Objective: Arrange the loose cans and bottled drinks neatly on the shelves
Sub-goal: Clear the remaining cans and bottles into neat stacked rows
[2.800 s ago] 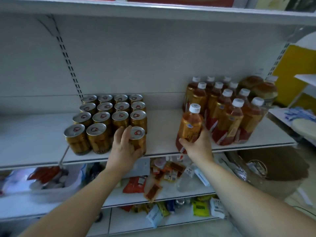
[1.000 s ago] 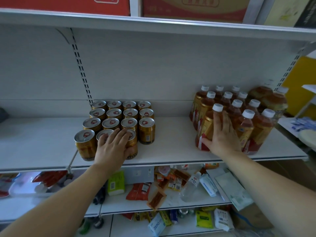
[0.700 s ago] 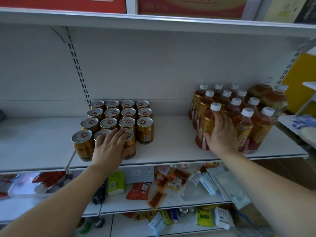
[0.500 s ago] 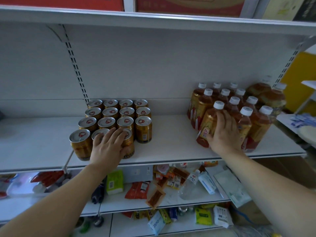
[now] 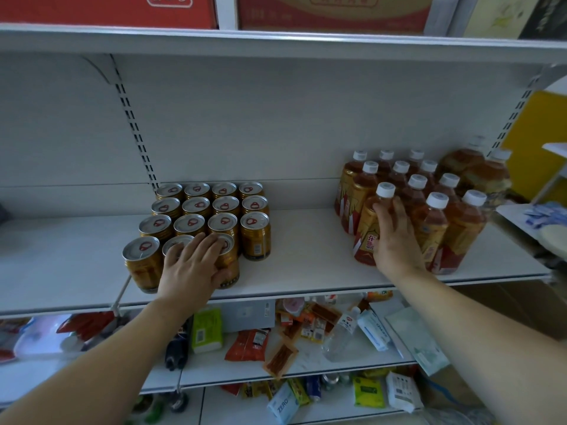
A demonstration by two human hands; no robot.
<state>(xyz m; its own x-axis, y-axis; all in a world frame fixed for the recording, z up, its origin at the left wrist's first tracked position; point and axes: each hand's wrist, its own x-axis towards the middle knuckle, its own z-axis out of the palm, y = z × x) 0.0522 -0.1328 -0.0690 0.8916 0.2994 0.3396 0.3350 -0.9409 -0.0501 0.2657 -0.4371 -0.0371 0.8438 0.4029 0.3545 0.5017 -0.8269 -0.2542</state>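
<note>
The front-left tea bottle [image 5: 366,237] stands on the middle shelf [image 5: 306,271] at the corner of the bottle block, pressed by the right hand [image 5: 395,240] with fingers spread flat. Squaring-up is judged under way. Two front-row cans [image 5: 228,271] are covered by the left hand [image 5: 191,268], fingers straight. Next, a gentle push is called for, so both rows sit flush.

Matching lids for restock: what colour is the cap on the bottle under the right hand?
The cap is white, seen best in the head view.

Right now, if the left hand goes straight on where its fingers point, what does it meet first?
Most likely the second-row can, just beyond the fingertips of the left hand; depth is unclear.
</note>
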